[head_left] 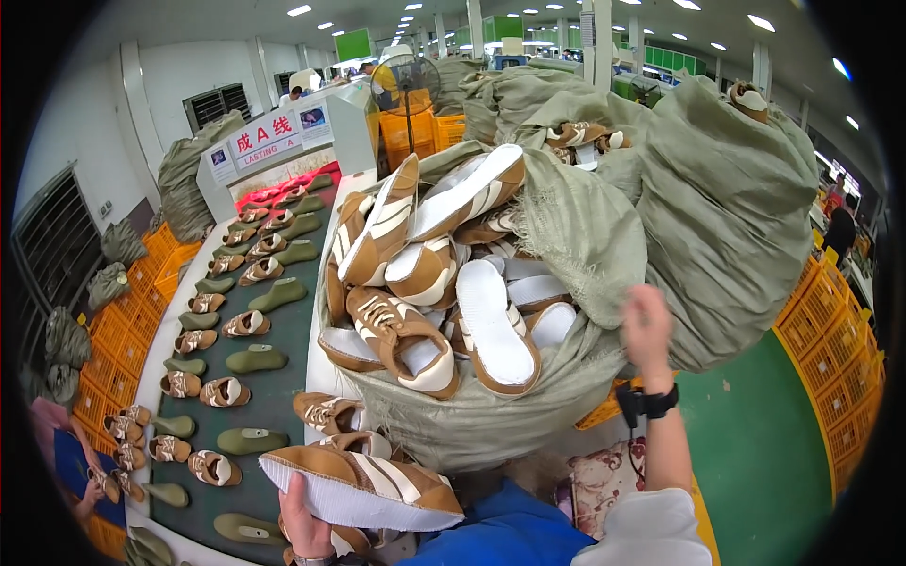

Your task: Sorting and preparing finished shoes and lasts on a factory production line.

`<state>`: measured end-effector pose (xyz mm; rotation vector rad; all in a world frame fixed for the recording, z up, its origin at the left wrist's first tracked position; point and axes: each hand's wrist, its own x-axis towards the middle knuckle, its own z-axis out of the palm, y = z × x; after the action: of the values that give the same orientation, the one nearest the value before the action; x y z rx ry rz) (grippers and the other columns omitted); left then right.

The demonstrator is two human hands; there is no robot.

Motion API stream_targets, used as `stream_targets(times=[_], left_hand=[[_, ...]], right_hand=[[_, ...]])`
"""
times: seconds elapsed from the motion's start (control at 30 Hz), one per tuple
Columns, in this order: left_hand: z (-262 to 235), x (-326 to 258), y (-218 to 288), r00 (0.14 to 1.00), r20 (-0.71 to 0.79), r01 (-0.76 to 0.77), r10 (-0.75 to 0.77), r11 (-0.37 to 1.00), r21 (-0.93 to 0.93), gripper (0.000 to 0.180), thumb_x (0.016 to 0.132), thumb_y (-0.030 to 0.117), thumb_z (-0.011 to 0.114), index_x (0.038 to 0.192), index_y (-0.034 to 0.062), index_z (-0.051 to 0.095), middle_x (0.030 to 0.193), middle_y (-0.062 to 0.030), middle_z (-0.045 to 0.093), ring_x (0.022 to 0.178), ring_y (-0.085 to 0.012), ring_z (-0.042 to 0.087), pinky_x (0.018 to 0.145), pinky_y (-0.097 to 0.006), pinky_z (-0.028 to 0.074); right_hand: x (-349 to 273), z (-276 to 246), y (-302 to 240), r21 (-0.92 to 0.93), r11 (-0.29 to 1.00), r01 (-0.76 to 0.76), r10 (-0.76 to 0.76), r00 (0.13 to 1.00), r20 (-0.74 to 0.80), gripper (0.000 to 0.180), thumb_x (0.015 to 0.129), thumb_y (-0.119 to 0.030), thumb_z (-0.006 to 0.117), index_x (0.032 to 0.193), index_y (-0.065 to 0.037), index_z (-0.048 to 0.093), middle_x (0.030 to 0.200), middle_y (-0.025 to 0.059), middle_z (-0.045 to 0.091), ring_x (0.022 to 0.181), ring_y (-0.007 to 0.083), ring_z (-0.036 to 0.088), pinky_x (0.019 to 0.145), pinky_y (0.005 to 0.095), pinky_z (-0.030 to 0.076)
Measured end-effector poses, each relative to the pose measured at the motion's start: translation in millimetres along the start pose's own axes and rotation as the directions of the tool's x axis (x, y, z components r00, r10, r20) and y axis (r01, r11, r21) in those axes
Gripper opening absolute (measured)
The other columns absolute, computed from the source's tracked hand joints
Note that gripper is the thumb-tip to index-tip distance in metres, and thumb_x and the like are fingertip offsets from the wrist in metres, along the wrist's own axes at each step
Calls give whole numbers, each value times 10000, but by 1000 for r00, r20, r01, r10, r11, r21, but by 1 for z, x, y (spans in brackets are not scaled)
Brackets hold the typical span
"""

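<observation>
My left hand [307, 524] grips a brown shoe upper [368, 481] with white stripes, its white underside turned toward me, low over the conveyor's near edge. My right hand [646, 325], blurred and with a black band on its wrist, is raised at the right side of a large grey-green woven sack [576, 245]. Its fingers look curled beside the cloth, but whether they hold it is unclear. The open sack is heaped with similar brown and white shoe uppers [401, 335], some with white undersides up. More uppers [330, 412] lie between the sack and my left hand.
On the left, a green conveyor [212, 349] carries rows of shoe uppers and olive shoe lasts [257, 357]. Another person's hand [92, 492] works at its far left side. Orange crates [821, 330] line the right, with another full sack [717, 217] behind. A fan [406, 85] stands beyond.
</observation>
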<state>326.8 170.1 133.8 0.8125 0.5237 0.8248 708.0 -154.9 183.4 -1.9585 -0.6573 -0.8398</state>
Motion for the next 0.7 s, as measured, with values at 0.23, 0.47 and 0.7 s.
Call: stream_targets(times=[0.23,0.47,0.7], left_hand=[[19,-12,-2,998,23,-59,59,998,-11,409,879,183,535,1241,36,417,1151,-93,543,1031,-230,543,894,-366,442],[0,-28,5,992,-79,-107,101,991,-85,359,903,240,506,1204,45,477,1119,-77,584,1005,-223,573,885,-375,458],[-37,-40,21,960,-244,-165,138,982,-92,365,936,281,453,1197,27,469,1138,-107,567,1021,-252,563,891,-387,451]], right_hand=[[52,40,102,-633,774,34,152,959,238,346,795,-357,552,927,-48,633,959,154,608,901,345,569,820,407,457],[-11,47,276,60,868,-493,446,826,345,475,822,-344,527,1123,22,563,1149,254,553,1122,356,504,914,384,388],[15,3,-5,-621,782,57,30,991,129,210,849,-132,511,1009,-27,599,941,152,615,828,338,581,700,415,462]])
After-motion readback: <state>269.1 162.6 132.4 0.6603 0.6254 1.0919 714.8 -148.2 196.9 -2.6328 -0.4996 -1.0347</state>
